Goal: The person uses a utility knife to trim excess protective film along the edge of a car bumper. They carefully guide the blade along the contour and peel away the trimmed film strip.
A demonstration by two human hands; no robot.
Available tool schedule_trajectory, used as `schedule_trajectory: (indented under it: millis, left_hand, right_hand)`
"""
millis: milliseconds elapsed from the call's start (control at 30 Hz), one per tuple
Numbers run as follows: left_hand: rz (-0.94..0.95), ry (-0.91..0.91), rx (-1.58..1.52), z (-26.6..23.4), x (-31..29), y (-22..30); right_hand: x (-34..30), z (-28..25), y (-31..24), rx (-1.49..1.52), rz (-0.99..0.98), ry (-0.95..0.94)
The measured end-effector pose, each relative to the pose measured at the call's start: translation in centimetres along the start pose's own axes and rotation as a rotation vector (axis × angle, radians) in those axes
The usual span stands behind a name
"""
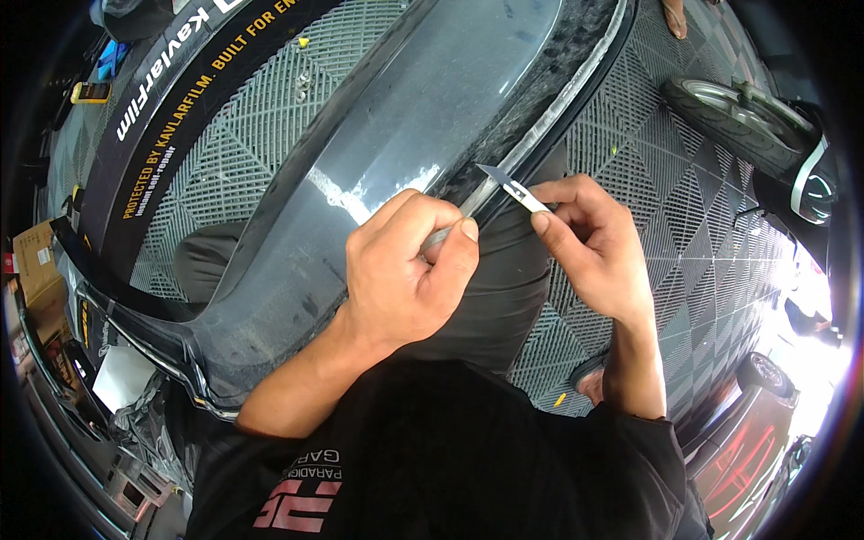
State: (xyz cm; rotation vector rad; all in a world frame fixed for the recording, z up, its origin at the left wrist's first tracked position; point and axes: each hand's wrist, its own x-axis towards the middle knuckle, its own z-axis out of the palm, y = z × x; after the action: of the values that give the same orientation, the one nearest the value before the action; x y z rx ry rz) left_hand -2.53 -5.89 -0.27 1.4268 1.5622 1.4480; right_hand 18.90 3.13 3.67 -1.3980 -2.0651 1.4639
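- Leftmost, near the dark rim of the view, brown cardboard box (34,256), contents hidden.
- Higher and slightly right, yellow-and-black device (91,93) beside a long curved black banner (135,166) with white and yellow print.
- Lower down, crumpled see-through plastic bag (153,418), contents too murky to make out, next to a flat white sheet (126,378).
- Further right, floor (243,153) of grey ribbed grid tiles, reaching across to the far side in darker and lighter squares.
- Through the middle, large dark glossy body panel (414,99), slanting from lower left to upper right, dusty and smudged, with a whitish glare patch, close against dark-trousered legs (504,306).
- Over its near edge, left hand (405,265), fingers curled, thumb and forefinger clamped on a grey strip (435,239); join with the panel's pale edge covered by the fingers.
- Just right, slim pale-handled knife (517,191), blade bare, tip pointing up-left over that edge.
- On its handle, right hand (589,247), thumb and fingers pinched together.
- At far right, motorcycle wheel (738,112) above, dark car (738,441) below, strong white light (819,297) between.
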Motion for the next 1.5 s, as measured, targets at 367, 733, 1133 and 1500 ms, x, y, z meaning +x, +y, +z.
schedule_trajectory:
  millis: [367,733,1133,1500]
  left_hand:
    - [0.014,0.010,-0.010,0.0,-0.2,-0.2]
    - [0.086,0.038,-0.002,-0.2,-0.1,-0.2]
    - [0.156,0.085,-0.037,-0.4,-0.4,-0.4]
    - [0.217,0.110,-0.072,-0.5,-0.7,-0.6]
  right_hand:
    - [0.3,0.3,-0.3,-0.051,-0.005,0.012]
    - [0.4,0.0,0.1,0.025,-0.012,0.049]
    - [0.2,-0.2,0.5,0.046,0.020,0.006]
    - [0.3,-0.6,0.2,-0.014,-0.009,-0.002]
